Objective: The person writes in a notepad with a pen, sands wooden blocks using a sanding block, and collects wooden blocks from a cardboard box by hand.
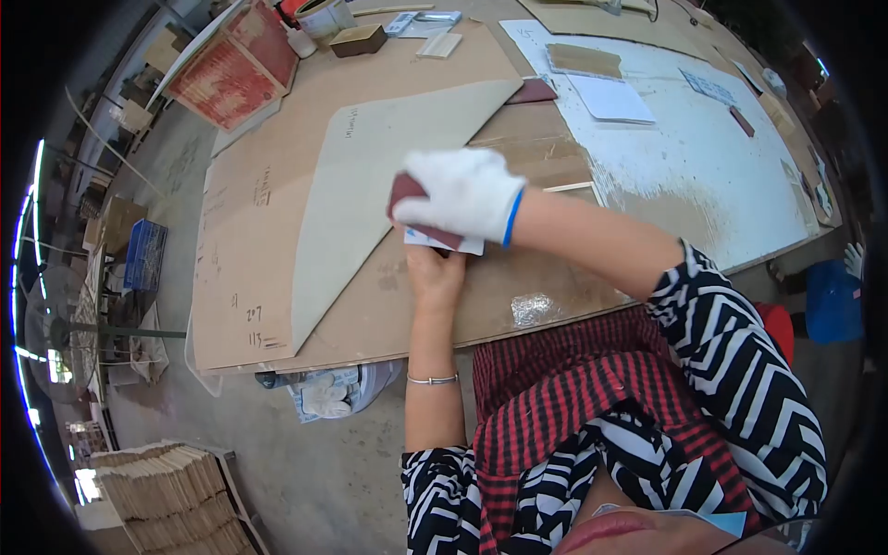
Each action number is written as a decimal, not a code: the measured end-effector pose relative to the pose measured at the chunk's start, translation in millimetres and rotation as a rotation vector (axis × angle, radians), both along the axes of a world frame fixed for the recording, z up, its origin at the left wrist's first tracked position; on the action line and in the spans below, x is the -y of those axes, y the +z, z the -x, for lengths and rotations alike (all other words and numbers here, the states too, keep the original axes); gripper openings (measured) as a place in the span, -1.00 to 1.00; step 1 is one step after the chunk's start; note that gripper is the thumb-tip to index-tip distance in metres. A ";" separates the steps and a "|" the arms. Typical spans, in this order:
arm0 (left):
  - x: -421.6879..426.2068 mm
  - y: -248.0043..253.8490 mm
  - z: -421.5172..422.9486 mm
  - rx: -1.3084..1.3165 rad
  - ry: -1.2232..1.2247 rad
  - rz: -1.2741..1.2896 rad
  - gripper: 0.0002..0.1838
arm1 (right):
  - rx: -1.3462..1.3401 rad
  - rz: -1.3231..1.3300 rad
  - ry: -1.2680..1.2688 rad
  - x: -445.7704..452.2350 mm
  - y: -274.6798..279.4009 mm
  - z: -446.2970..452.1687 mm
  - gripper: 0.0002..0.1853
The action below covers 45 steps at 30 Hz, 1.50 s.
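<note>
My right hand point(462, 196), in a white glove with a blue cuff, is closed on a dark red sanding block point(405, 194). The block lies over a small white piece point(472, 246) at the middle of the table. Under that piece is my bare left hand point(437, 268), its fingers closed round the piece from below and partly hidden by the block. Just left of both hands, a large pale angled panel point(361, 185) lies flat on the brown board point(240, 305).
A red-stained box point(236, 69) stands at the back left, near a small brown block point(359, 40). White paper point(610, 98) and another dark red block point(742, 121) lie on the white surface point(675, 203) at right. A blue crate point(145, 254) is on the floor.
</note>
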<state>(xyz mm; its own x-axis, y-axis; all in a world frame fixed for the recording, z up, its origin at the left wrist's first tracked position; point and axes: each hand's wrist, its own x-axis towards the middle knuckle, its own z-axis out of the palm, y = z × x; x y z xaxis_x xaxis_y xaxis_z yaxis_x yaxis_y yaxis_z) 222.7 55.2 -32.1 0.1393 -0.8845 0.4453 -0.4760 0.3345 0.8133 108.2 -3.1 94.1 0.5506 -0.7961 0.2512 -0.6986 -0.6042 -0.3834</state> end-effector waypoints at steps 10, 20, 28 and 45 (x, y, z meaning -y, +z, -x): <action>-10.4 12.5 4.7 -0.106 0.050 -0.136 0.18 | -0.115 -0.001 -0.066 45.3 -12.4 43.3 -0.60; -4.5 12.8 1.9 -0.951 -0.002 -0.159 -0.35 | 0.765 -0.490 -0.365 73.1 -39.4 116.9 -0.57; -19.2 34.5 33.1 -1.755 -0.066 -0.364 -0.59 | 0.127 0.049 0.326 -34.0 11.6 46.6 -0.72; -53.8 28.9 -61.7 -1.017 0.345 0.101 -0.49 | 0.604 -0.130 -0.091 65.6 -57.5 112.1 -0.61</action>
